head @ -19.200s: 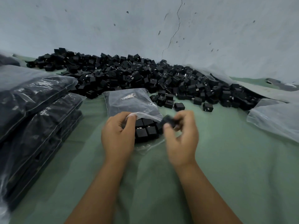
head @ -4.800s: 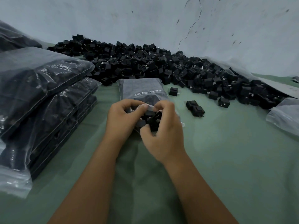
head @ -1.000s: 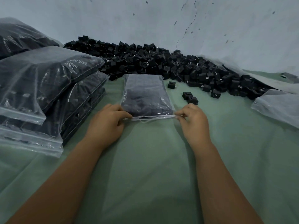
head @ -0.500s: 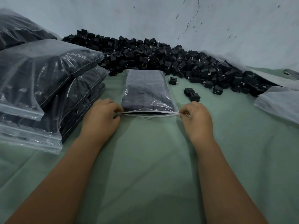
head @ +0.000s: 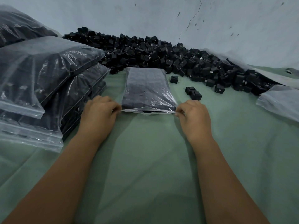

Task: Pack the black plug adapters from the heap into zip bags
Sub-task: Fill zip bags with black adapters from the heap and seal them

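- Writing, brands: no lettering legible on any bag or adapter; the plastic carries only glare streaks.
- Filled zip bag (head: 148, 89): lies flat on the green cloth (head: 145, 167), mouth toward the person, far end touching the foot of the heap of black plug adapters (head: 161, 52). Black adapters packed in tidy rows show through the film.
- Bag mouth: drawn taut between the two hands, a narrow dark gap showing along the middle of the strip.
- Left hand (head: 98, 115): fingers curled, thumb and fingertips pinching the left corner of the bag mouth.
- Right hand (head: 193, 118): fingers curled likewise, pinching the right corner of the mouth.
- Both bare forearms run in from the near edge, resting low over the cloth.
- Loose adapters: a touching pair (head: 193, 93) just right of the bag, a single one (head: 174, 79) beside the bag's far right corner, another single (head: 219, 88) at the heap's edge.
- Stack of filled bags (head: 42, 81): piled at the left, several high, zip strips facing the near side, contents dark.
- Flat clear bags (head: 281, 101): at the right edge, on the cloth, well apart from the hands.
- Surface: pale green cloth, softly creased, covering the whole work area.
- Room: pale blue-grey wall (head: 226, 29) directly behind the heap, scuffed with small dark marks and a thin crack (head: 190, 21) running down toward the heap.
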The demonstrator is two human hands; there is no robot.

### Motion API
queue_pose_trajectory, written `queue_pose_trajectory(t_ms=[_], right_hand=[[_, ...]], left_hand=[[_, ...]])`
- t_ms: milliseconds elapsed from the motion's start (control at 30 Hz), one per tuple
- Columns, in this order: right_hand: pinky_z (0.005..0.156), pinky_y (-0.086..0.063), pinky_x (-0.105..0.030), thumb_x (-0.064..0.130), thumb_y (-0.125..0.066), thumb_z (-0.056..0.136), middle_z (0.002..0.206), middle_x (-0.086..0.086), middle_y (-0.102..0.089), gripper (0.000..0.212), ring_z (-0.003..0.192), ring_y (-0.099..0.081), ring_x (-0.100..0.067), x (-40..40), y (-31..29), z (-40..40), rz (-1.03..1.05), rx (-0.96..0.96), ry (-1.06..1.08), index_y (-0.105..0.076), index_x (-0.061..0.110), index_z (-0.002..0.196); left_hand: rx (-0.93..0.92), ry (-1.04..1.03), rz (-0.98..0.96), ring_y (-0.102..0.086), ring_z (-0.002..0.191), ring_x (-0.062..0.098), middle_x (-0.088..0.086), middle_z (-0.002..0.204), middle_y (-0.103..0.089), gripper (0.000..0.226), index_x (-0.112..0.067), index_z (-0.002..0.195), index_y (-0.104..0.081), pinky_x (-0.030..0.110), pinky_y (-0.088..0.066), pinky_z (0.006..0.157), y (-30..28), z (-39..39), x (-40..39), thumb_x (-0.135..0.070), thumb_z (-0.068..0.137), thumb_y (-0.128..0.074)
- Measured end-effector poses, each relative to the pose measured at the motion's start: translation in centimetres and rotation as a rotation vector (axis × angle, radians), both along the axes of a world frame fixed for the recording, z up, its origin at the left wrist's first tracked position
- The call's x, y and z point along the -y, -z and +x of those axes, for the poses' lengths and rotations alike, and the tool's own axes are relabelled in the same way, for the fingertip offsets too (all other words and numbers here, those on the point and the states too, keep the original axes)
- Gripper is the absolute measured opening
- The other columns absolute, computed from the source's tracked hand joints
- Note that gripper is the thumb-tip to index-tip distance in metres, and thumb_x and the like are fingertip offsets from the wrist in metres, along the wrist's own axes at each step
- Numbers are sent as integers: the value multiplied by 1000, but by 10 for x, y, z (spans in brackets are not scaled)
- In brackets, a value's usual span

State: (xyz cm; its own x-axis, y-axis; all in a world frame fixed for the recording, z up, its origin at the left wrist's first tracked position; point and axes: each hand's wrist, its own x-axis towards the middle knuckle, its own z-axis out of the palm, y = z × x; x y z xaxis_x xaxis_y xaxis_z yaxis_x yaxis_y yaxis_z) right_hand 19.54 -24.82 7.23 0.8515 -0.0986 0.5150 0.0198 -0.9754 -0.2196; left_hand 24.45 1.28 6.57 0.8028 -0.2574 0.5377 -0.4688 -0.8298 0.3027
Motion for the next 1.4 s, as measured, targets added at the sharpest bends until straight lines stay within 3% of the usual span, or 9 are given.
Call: queue_pose_trajectory(t_ms=[200, 567, 800, 933, 1067, 1167, 1400], right_hand=[[76, -29, -25, 13, -69, 82, 84, -2, -59, 4, 86, -49, -24, -4, 1, 0, -44, 15, -30, -69, 12, 85], [77, -37, -32, 8, -67, 80, 79, -4, -61, 1, 83, -50, -24, -11, 0, 5, -50, -16, -63, -67, 8, 80], [81, -37, -33, 1, -54, 84, 89, -5, -61, 16, 89, -49, -25, -25, 2, 10, -198, -48, -85, -66, 10, 90], [82, -36, -32, 0, -52, 84, 89, -7, -62, 16, 90, -49, -25, -25, 1, 12, -170, -62, -73, -65, 8, 89], [81, -36, -33, -4, -52, 81, 91, -8, -60, 18, 90, -49, -27, -27, 2, 11, -170, -51, -80, -63, 6, 91], [79, -37, -34, -5, -55, 80, 87, -9, -60, 16, 88, -49, -28, -26, 1, 10, -137, -29, -71, -64, 5, 89], [80, -38, -32, 8, -60, 86, 85, -8, -63, 7, 87, -50, -24, -23, -1, 11, -69, -52, -96, -67, 6, 85]], left_hand=[[37, 14, 25, -56, 84, 36, 11, 85, -66, 7, -7, 90, -77, 40, -37, 77, 0, 3, 0, -7, 84, -73], [56, 56, 57, -57, 88, 34, 8, 86, -66, 6, -7, 84, -75, 39, -38, 78, -2, -2, 8, -8, 79, -78], [17, 45, 26, -56, 89, 31, 5, 86, -67, 2, -10, 83, -74, 37, -34, 80, -2, -1, 9, -8, 83, -73], [26, 40, 51, -54, 88, 32, 8, 86, -64, 2, -9, 83, -71, 39, -35, 79, -1, 0, 10, -9, 85, -71], [28, 34, -19, -55, 83, 29, 5, 83, -65, 2, -11, 81, -74, 34, -36, 76, 0, 0, 9, -10, 81, -77], [-33, 24, -132, -54, 84, 26, 2, 83, -63, 3, -11, 80, -76, 40, -45, 74, 1, 1, 7, -11, 80, -79], [-62, 26, -178, -56, 89, 27, 2, 87, -66, 4, -11, 83, -78, 41, -46, 79, 1, 3, 5, -13, 80, -79]])
